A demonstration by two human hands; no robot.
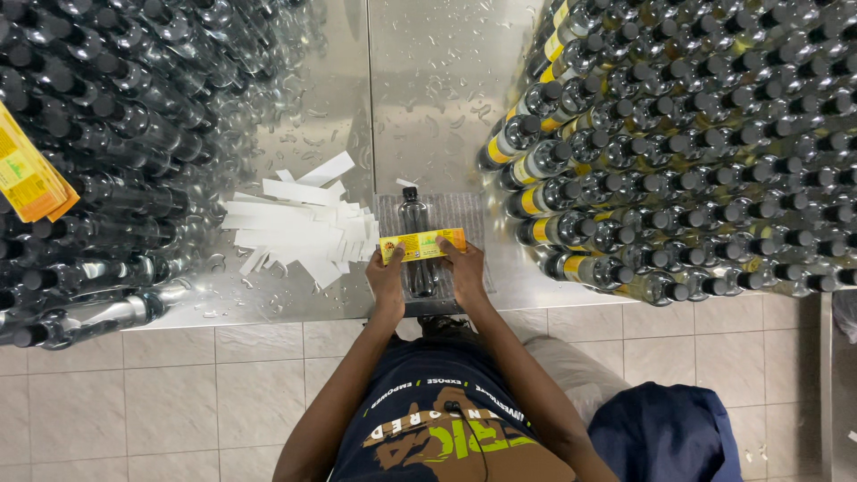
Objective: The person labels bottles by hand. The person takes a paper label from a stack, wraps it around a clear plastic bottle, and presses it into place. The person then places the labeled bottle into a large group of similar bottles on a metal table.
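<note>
Far left: stack of yellow labels [27, 174] lying on top of a big batch of unlabelled dark bottles [107, 143], black caps, laid on their sides across the left of the steel worktop [428, 71]. Worktop surface is wet, droplets all over.

Left of centre: loose heap of white paper strips [299, 228], just beside the work spot.

Centre, near edge of the worktop: a ribbed clear mat [469, 223] with one dark bottle [413, 219] lying on it, cap pointing far. A yellow label [422, 245] sits across the bottle's body.

Left hand [386, 281] is at the label's left end, fingers curled, thumb and fingertips pressing on it and the bottle. Right hand [464, 272] is on the label's right end, fingers bent over, pressing it down onto the bottle. Neither is a full closed grip; both are partly curled and in contact with label and bottle.

Right: large stack of labelled bottles [678, 152], yellow bands showing on the ones at the stack's left edge, caps facing the person.

Near side: tiled floor [178, 402], person's dark printed shirt [446, 419], blue cloth bundle [665, 433] at lower right.
</note>
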